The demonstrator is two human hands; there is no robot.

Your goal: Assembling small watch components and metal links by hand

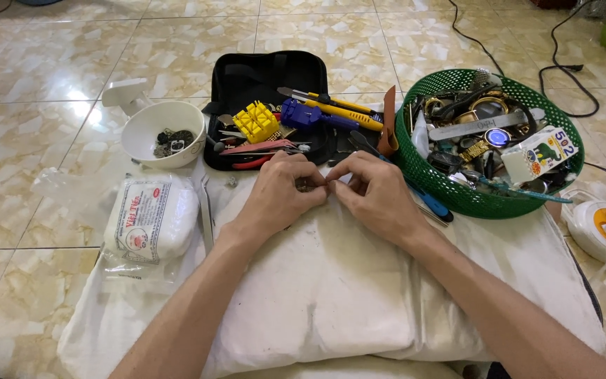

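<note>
White ceramic bowl (172, 133) of small metal parts sits far left, a white plastic packet (150, 219) below it. On the white cushion (331, 295) I see my left hand (278, 193) and right hand (380, 193) meeting, fingertips pinching a small metal watch part (308, 185) between them. Right of them stands a green basket (499, 200) of watches.

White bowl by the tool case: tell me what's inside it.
The white bowl holds a small heap of dark and silvery metal bits, likely watch parts. They are too small to identify singly, and anything beneath the heap is covered.
</note>
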